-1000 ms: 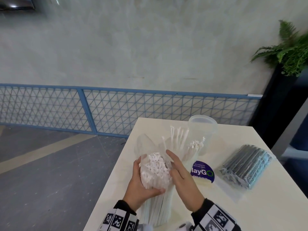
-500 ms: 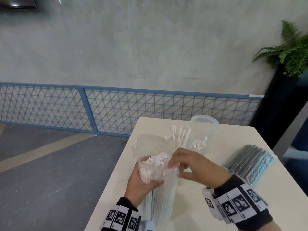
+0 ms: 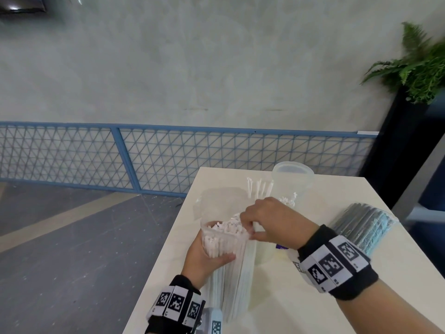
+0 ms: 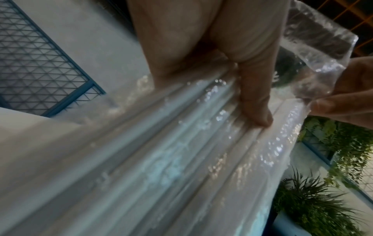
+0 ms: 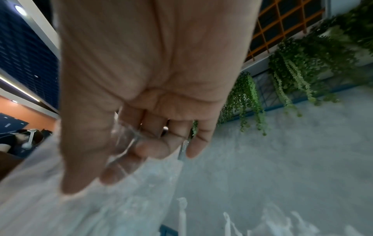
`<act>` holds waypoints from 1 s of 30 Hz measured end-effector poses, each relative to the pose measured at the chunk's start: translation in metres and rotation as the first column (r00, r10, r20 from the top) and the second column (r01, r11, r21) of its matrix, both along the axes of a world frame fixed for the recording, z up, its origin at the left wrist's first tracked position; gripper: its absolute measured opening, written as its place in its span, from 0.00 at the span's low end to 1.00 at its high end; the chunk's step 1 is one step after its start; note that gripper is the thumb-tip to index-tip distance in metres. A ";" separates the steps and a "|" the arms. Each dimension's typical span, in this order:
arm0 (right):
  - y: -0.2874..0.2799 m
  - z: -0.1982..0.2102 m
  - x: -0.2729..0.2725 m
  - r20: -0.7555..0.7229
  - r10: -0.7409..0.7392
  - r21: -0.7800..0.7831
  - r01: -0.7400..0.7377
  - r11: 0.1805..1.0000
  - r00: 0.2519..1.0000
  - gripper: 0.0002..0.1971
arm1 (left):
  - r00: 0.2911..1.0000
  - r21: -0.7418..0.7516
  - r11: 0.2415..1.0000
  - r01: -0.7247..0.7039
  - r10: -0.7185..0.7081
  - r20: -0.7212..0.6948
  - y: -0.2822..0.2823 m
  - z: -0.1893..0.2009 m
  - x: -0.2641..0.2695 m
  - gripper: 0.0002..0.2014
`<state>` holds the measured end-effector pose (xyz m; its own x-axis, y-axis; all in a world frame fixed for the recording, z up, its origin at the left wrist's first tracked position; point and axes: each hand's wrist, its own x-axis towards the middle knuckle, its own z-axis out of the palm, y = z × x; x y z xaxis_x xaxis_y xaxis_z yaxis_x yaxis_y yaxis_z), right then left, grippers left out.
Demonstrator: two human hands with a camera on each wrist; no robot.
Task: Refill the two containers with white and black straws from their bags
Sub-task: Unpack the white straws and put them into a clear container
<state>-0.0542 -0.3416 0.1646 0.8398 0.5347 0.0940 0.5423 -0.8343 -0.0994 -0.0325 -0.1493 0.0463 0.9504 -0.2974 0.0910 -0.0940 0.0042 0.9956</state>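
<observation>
From the head view, our left hand (image 3: 207, 256) wraps the upright bag of white straws (image 3: 226, 239) on the table (image 3: 313, 297); our right hand (image 3: 272, 220) pinches its mouth. At the left wrist the film looks thin and slippery. At the right wrist, fingertips (image 5: 149, 150) nip plastic; we'd grip lower, round the stiff bundle.

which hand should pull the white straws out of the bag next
Right hand: it is already at the open mouth of the bag of white straws, pinching its rim, while the left hand grips the bag upright.
</observation>
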 end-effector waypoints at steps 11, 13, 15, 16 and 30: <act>-0.006 -0.039 -0.019 -0.117 -0.140 0.426 0.177 0.887 0.983 0.06 | 0.998 -0.028 0.999 0.019 -0.021 -0.059 -0.001 0.000 -0.003 0.39; -0.006 -0.049 -0.021 -0.084 -0.172 0.513 0.191 0.837 0.982 0.10 | 0.998 0.008 1.000 0.020 -0.019 -0.066 -0.002 0.000 -0.005 0.40; -0.004 -0.058 -0.019 0.006 -0.245 0.589 0.194 0.784 0.970 0.12 | 0.999 0.023 1.000 -0.001 0.002 -0.042 -0.004 0.001 -0.007 0.37; -0.002 -0.061 -0.019 0.059 -0.283 0.615 0.188 0.766 0.957 0.12 | 1.000 0.027 0.999 -0.019 0.020 -0.022 -0.004 0.003 -0.008 0.35; 0.012 -0.049 -0.027 -0.009 -0.496 0.709 0.355 0.609 0.868 0.10 | 0.993 -0.039 0.993 -0.113 0.113 -0.019 -0.009 0.002 -0.010 0.31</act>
<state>-0.0808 -0.3298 0.1159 0.8868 -0.1487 0.4376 0.2089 -0.7156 -0.6665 -0.0428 -0.1580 0.0480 0.9792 -0.1844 0.0841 -0.0792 0.0340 0.9963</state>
